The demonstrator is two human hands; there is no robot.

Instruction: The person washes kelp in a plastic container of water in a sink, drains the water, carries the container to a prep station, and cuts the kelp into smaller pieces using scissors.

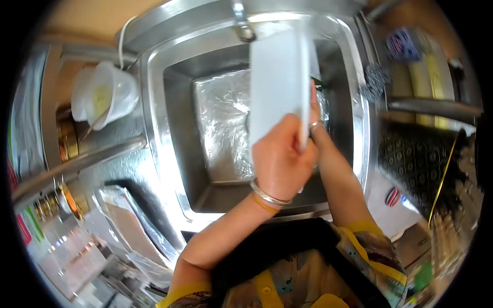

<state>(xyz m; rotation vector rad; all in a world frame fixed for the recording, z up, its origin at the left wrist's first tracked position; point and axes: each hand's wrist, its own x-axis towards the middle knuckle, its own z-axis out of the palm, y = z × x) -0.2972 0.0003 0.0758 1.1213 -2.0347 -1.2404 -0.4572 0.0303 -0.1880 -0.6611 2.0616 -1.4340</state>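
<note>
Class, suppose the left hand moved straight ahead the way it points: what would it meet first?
The left hand would probably first meet the white rectangular object it is holding; beyond that, depth is unclear.

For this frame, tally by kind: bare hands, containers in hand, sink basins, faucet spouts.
Bare hands: 2 (left hand, right hand)
White rectangular container: 1
Rectangular metal sink basin: 1
Silvery metal faucet spout: 1
Total: 5

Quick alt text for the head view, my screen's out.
A person's left hand grips a white tray-like object over a metal sink; the right hand is mostly hidden behind it. A white plastic tub is left of the sink.
</note>
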